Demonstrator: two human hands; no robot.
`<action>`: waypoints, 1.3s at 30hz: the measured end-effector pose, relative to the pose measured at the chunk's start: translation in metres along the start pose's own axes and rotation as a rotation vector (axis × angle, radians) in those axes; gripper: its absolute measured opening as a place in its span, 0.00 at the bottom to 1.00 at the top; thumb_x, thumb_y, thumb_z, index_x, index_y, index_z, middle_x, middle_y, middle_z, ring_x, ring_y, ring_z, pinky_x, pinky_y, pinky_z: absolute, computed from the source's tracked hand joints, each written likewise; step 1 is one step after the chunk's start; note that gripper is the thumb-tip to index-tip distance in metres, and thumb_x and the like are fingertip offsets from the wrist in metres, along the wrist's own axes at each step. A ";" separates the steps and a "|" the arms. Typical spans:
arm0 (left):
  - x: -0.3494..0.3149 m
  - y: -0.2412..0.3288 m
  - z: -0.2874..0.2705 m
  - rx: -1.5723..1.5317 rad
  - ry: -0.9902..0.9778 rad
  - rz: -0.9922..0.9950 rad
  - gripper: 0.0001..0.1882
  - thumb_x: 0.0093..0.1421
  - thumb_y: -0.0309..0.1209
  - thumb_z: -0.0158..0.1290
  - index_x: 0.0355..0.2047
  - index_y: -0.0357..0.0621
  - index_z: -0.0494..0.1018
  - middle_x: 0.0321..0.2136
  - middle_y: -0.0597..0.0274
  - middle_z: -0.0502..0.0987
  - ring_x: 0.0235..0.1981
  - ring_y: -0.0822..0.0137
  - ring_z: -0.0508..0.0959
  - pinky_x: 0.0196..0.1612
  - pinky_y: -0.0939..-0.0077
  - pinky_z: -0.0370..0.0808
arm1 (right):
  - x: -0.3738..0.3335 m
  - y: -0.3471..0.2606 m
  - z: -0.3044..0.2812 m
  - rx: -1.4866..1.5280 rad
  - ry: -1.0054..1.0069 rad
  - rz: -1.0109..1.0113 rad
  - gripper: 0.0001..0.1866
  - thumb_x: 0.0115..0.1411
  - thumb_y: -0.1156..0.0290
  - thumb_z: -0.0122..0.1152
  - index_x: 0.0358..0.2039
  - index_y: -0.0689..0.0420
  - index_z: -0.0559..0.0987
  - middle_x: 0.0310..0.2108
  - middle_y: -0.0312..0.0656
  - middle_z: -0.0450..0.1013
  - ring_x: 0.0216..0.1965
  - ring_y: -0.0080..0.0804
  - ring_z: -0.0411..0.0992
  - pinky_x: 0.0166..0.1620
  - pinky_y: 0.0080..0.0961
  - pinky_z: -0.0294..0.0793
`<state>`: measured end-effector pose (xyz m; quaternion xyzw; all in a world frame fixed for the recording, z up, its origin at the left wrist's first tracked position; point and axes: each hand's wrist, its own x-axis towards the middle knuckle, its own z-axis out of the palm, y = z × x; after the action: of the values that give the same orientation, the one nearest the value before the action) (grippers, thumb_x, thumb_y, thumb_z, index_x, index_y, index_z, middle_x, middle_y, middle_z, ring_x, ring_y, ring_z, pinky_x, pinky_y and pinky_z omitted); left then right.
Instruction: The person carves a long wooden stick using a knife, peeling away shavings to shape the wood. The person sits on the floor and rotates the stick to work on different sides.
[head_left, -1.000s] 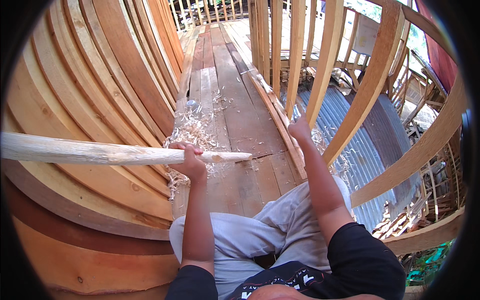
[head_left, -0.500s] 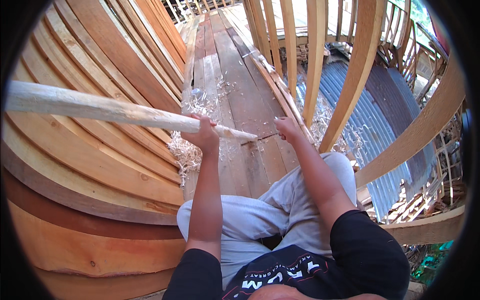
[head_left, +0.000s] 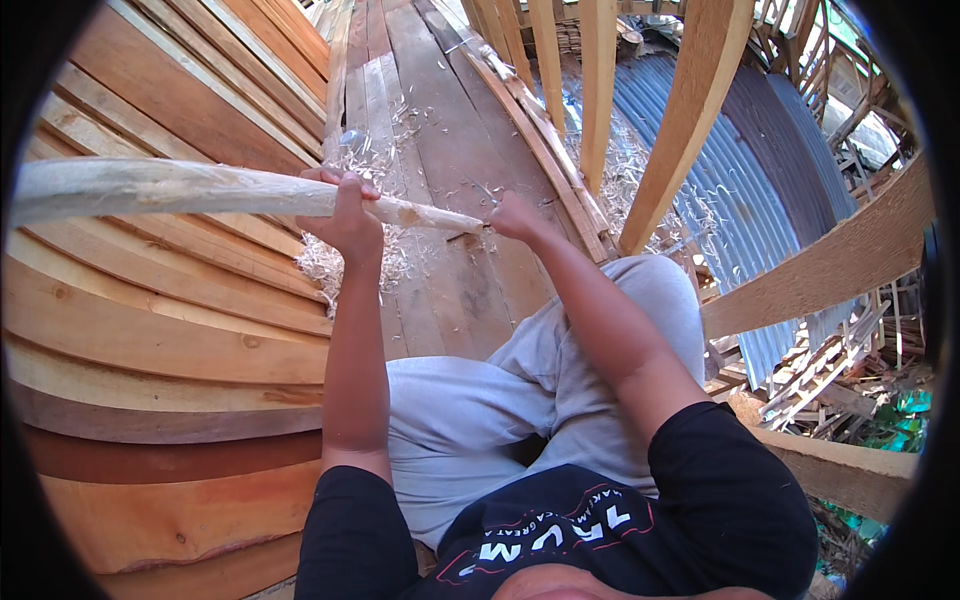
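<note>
A long pale wooden pole (head_left: 170, 188), stripped of bark, comes in from the left and narrows to a tip over the plank floor. My left hand (head_left: 347, 217) is wrapped round it a short way behind the tip. Beside that tip my right hand (head_left: 516, 217) is closed in a fist. A thin blade, apparently a knife (head_left: 481, 188), sticks out from the fist toward the far left; its handle is hidden in my fingers. Curled wood shavings (head_left: 325, 265) lie on the floor below and beyond my left hand.
Stacked boards (head_left: 170, 345) lean along the left side. Upright wooden posts (head_left: 690, 125) stand on the right, with corrugated metal sheets (head_left: 690, 135) beyond and below them. My crossed legs (head_left: 465, 405) rest on the plank floor (head_left: 440, 130). A small clear object (head_left: 350, 138) lies among shavings.
The view has shifted, so the surroundings sit further left and higher. My right hand has come closer to the pole's tip, and the blade shows more. My left hand keeps its grip.
</note>
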<state>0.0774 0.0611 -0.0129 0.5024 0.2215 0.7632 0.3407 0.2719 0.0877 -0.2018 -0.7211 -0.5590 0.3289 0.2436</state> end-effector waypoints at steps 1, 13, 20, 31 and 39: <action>-0.003 -0.001 -0.007 -0.011 -0.037 0.003 0.10 0.47 0.15 0.47 0.27 0.42 0.61 0.18 0.64 0.64 0.15 0.73 0.67 0.21 0.76 0.69 | -0.001 0.000 0.001 -0.079 -0.016 0.019 0.23 0.53 0.70 0.54 0.49 0.70 0.69 0.35 0.57 0.76 0.39 0.49 0.76 0.42 0.36 0.75; -0.024 0.017 -0.051 -0.103 0.179 0.088 0.11 0.47 0.15 0.46 0.28 0.44 0.59 0.15 0.62 0.64 0.13 0.73 0.65 0.21 0.75 0.70 | 0.008 0.026 -0.004 -0.588 -0.069 0.016 0.19 0.55 0.75 0.52 0.47 0.66 0.74 0.44 0.54 0.75 0.47 0.44 0.75 0.48 0.35 0.75; -0.004 0.057 -0.054 -0.123 0.274 0.180 0.10 0.45 0.19 0.46 0.24 0.50 0.62 0.13 0.65 0.62 0.14 0.72 0.64 0.25 0.70 0.67 | 0.003 0.028 -0.026 -0.721 -0.838 0.039 0.17 0.46 0.76 0.59 0.40 0.66 0.77 0.33 0.49 0.78 0.30 0.35 0.78 0.33 0.33 0.76; 0.004 0.092 -0.079 -0.144 0.311 0.192 0.08 0.46 0.21 0.45 0.24 0.49 0.61 0.12 0.64 0.62 0.14 0.71 0.64 0.24 0.71 0.67 | 0.000 0.027 -0.027 -0.611 -0.426 0.048 0.12 0.47 0.80 0.52 0.32 0.64 0.79 0.35 0.51 0.78 0.40 0.49 0.76 0.41 0.36 0.76; 0.001 0.086 -0.077 -0.178 0.233 0.153 0.09 0.46 0.19 0.44 0.25 0.48 0.61 0.12 0.65 0.63 0.14 0.71 0.65 0.23 0.72 0.68 | 0.001 0.031 -0.040 -0.565 -0.002 0.133 0.12 0.49 0.78 0.57 0.36 0.60 0.81 0.34 0.47 0.79 0.37 0.40 0.78 0.38 0.35 0.77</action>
<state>-0.0192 0.0042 0.0153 0.3937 0.1519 0.8567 0.2967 0.3223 0.0811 -0.1975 -0.7952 -0.5802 0.1761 0.0105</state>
